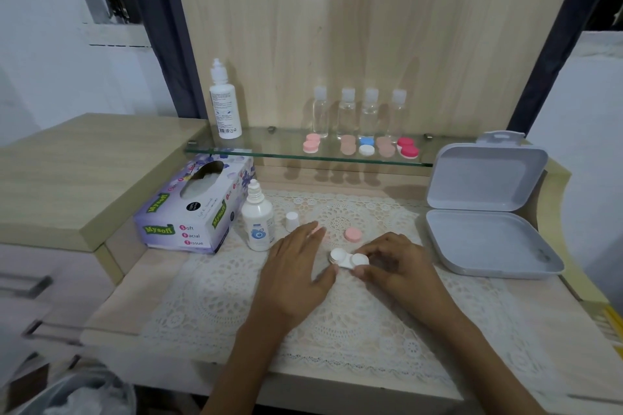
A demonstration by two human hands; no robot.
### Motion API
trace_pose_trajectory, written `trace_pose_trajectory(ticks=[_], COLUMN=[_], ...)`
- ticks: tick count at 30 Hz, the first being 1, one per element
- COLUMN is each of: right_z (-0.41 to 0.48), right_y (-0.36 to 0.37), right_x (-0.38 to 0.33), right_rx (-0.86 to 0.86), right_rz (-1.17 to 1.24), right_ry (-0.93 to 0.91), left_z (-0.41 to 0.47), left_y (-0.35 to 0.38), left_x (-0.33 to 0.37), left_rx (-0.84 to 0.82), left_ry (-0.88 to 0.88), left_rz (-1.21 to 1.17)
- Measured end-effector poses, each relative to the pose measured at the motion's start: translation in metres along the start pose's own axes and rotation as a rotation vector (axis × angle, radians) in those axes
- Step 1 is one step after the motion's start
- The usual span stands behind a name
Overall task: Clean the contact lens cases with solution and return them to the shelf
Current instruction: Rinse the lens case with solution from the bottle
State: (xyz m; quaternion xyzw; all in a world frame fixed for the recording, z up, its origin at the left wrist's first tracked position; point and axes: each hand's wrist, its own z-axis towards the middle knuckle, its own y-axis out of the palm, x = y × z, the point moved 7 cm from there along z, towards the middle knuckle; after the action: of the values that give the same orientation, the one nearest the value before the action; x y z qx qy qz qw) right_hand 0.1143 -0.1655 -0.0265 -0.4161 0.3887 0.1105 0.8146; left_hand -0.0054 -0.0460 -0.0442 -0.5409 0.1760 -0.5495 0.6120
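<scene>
1. Wooden desk [141, 286] with a tall panel behind it. A lace mat [236, 307] covers the working area.
2. Glass shelf [276, 142] runs across the panel, above the mat.
3. Grey box [485, 178]: one, lid raised, at the mat's right edge. Tissue box [194, 209]: one, at the left.
4. Bottles:
   - On the shelf, one large white bottle [225, 101] and four small clear bottles [347, 113].
   - On the mat, one solution bottle [258, 222], uncapped, with its white cap [292, 221] just beside it.
5. Hands:
   - Left hand [296, 266]: fingers straight and low over the mat, thumb touching the white lens case [349, 259] at its left end.
   - Right hand [401, 263]: fingers curled, pinching the case's right well.
6. The white case, one, lies on the mat between the hands, long axis left to right. The solution bottle stands to its left, near the left hand, so that hand looks better placed to fetch it.
7. Shelf cases [366, 145]: five, in a row before the clear bottles.
8. Pink lid [353, 234]: one, just beyond the white case.
</scene>
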Motion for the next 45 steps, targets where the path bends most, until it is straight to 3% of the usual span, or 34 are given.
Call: trace_pose_trajectory(ticks=[8, 25, 34, 41, 45], right_z=[-0.01, -0.02, -0.021, -0.023, -0.023], right_y=[-0.023, -0.146, -0.151, -0.144, -0.142], right_x=[0.002, 0.035, 0.039, 0.04, 0.043], right_rx=[0.094, 0.383, 0.351, 0.352, 0.345], right_rz=[0.098, -0.344, -0.611, -0.634, -0.639], right_ry=[0.119, 0.166, -0.049, -0.205, -0.199], left_z=[0.002, 0.002, 0.001, 0.0, 0.0], left_y=[0.018, 0.017, 0.013, 0.012, 0.011], left_x=[0.0, 0.0, 0.002, 0.003, 0.004], left_rx=[-0.223, -0.228, -0.219, -0.209, -0.208], left_ry=[-0.012, -0.018, -0.026, -0.023, -0.023], left_rz=[0.201, 0.172, 0.148, 0.14, 0.139])
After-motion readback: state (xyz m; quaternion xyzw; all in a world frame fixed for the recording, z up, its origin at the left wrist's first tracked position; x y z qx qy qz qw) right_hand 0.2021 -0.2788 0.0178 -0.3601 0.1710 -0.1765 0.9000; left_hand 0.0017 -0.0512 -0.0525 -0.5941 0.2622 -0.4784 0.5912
